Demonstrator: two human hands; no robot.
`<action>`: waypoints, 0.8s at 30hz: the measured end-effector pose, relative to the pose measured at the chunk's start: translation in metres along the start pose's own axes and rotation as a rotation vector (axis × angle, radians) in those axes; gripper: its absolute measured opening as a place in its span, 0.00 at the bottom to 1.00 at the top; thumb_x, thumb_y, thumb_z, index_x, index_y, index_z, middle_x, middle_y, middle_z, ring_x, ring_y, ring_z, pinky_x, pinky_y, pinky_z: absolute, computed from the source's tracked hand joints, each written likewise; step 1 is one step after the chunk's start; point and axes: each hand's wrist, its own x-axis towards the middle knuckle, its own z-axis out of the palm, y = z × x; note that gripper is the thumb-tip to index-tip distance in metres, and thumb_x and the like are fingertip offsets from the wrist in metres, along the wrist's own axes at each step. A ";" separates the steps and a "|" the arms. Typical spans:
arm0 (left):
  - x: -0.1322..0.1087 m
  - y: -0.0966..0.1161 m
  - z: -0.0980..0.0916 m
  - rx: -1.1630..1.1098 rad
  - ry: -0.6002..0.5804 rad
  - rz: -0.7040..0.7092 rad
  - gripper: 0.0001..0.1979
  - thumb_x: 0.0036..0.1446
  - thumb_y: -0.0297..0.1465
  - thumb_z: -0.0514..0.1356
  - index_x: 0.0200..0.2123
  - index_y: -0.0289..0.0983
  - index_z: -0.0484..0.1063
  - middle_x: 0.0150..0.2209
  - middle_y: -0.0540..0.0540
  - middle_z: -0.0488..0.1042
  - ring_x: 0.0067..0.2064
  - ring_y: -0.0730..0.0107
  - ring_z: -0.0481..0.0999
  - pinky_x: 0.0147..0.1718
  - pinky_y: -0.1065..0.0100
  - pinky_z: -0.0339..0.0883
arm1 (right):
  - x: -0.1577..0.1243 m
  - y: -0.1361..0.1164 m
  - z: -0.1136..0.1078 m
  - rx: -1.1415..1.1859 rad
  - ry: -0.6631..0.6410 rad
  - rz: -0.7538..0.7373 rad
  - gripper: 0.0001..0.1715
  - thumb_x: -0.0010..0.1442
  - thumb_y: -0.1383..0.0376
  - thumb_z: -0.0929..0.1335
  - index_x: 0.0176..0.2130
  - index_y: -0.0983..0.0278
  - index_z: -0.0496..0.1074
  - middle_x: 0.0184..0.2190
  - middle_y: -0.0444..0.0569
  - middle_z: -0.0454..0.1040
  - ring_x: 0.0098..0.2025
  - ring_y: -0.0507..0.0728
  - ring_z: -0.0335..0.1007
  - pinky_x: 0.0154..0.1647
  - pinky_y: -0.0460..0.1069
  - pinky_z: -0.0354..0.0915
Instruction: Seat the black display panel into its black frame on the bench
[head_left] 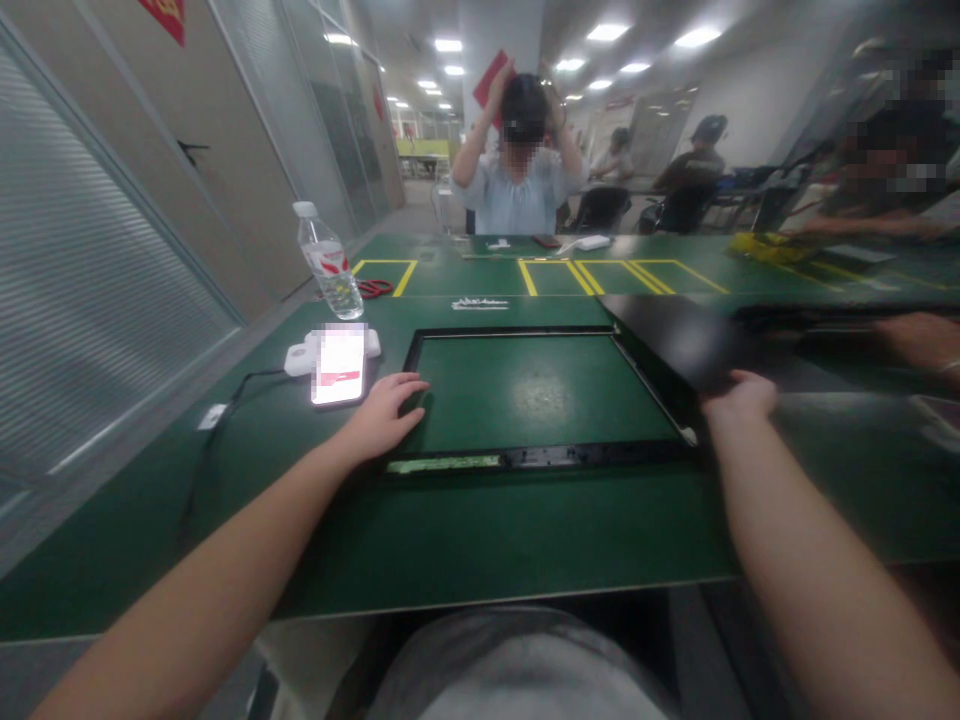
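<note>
A black rectangular frame (574,456) lies on the green table, with a green strip along part of its near bar. My left hand (388,412) rests over the frame's left side, fingers stretched out and thumb apart. To the right, my right hand (742,397) is closed on the near edge of a thin dark panel (679,340), which is tilted beside the frame's right side. The panel is blurred, and its right part merges with dark things behind it. My right fingertips are partly hidden.
Left of the frame are a lit phone (341,365), a white power strip (298,359) with a black cable, a water bottle (330,265) and red-handled scissors (375,288). Small white pieces (480,304) lie beyond the frame. A co-worker's hand (922,340) is at right; another person (517,180) sits opposite.
</note>
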 end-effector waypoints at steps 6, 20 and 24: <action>0.000 0.001 0.000 -0.019 0.010 0.007 0.23 0.57 0.43 0.62 0.53 0.40 0.80 0.62 0.34 0.74 0.66 0.37 0.69 0.68 0.36 0.57 | -0.017 -0.003 0.007 0.028 0.232 0.087 0.15 0.46 0.77 0.62 0.33 0.60 0.63 0.32 0.43 0.68 0.33 0.51 0.70 0.28 0.44 0.71; -0.002 0.012 -0.004 -0.122 0.094 -0.028 0.26 0.60 0.44 0.61 0.58 0.40 0.76 0.64 0.36 0.74 0.67 0.42 0.70 0.69 0.41 0.58 | -0.036 -0.009 0.017 0.135 -0.021 -0.005 0.08 0.51 0.75 0.64 0.31 0.63 0.65 0.29 0.43 0.70 0.29 0.51 0.70 0.28 0.43 0.70; -0.003 0.015 -0.002 -0.369 0.142 -0.128 0.30 0.56 0.46 0.66 0.60 0.41 0.75 0.66 0.37 0.73 0.68 0.42 0.70 0.69 0.43 0.59 | -0.049 -0.009 0.019 0.156 -0.151 -0.016 0.10 0.48 0.75 0.64 0.32 0.62 0.65 0.28 0.44 0.69 0.30 0.53 0.71 0.28 0.45 0.72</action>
